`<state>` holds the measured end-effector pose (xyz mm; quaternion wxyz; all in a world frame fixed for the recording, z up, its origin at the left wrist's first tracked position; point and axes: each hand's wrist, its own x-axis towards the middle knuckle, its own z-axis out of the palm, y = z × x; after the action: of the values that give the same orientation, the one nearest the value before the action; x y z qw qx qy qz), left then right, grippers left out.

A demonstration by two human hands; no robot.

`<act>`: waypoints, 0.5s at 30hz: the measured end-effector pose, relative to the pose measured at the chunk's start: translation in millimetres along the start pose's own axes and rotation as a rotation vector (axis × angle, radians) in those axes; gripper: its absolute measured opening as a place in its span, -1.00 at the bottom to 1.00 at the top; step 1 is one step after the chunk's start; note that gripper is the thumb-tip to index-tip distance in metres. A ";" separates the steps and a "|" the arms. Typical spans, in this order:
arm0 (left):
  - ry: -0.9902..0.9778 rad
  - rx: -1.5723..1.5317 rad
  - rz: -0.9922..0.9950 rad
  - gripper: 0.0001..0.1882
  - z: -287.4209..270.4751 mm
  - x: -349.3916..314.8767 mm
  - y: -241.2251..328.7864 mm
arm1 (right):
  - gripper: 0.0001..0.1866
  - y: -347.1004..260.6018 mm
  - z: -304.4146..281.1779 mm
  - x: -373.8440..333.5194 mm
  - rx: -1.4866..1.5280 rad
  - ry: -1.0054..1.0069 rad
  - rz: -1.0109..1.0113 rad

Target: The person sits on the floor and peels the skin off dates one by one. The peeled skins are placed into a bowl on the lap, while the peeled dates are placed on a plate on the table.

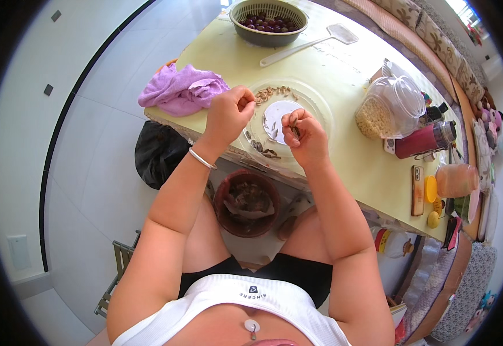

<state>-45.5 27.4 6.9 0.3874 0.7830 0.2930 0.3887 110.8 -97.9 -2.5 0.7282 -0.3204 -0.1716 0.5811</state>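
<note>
A small greyish seed (295, 132) is pinched in the clamped fingers of the right hand (305, 137), over the clear dish (327, 119) on the worktop (344, 179). The left hand's (230, 115) fingers are together; whether they grip anything, I cannot tell. Around the dish, pale pieces (271, 93) from 10 to 12 o'clock look already shelled, while dark seeds (270, 154) near 7 o'clock seem left to do; the pale share looks larger. Beyond, a reddish bin (224, 203) with scraps sits at 7 o'clock, a purple cloth (185, 89) toward 10.

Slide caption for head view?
Left hand and right hand at a clear round plate, the right pinching a small dark piece.
</note>
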 end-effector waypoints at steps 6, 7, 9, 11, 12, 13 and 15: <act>0.079 0.343 0.216 -0.91 -1.8 5.9 -10.1 | -0.87 0.6 4.7 -1.4 0.017 0.027 0.004; 0.097 0.364 0.231 -0.91 -1.3 6.3 -9.7 | -0.87 1.3 2.9 -1.4 0.017 0.026 0.004; 0.103 0.292 0.183 -0.91 -0.6 5.1 -5.3 | -0.86 0.2 1.7 -1.9 0.040 0.027 0.013; 0.085 0.232 0.144 -0.90 -0.7 2.7 5.5 | -0.83 -0.1 -0.3 -1.1 0.008 0.053 0.028; 0.064 0.207 0.129 -0.90 -0.7 1.0 14.9 | -0.79 0.9 -2.2 0.0 -0.035 0.078 0.039; 0.042 0.182 0.114 -0.90 0.7 -0.4 21.7 | -0.75 1.8 -3.3 0.3 -0.079 0.104 0.050; -0.045 0.069 0.241 -0.89 3.2 -3.5 26.7 | -0.68 1.9 14.5 -1.1 -0.112 0.180 0.153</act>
<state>-40.4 9.4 26.6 0.3173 0.8338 0.2012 0.4044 100.1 -94.8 7.1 0.6751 -0.4233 -0.1128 0.5936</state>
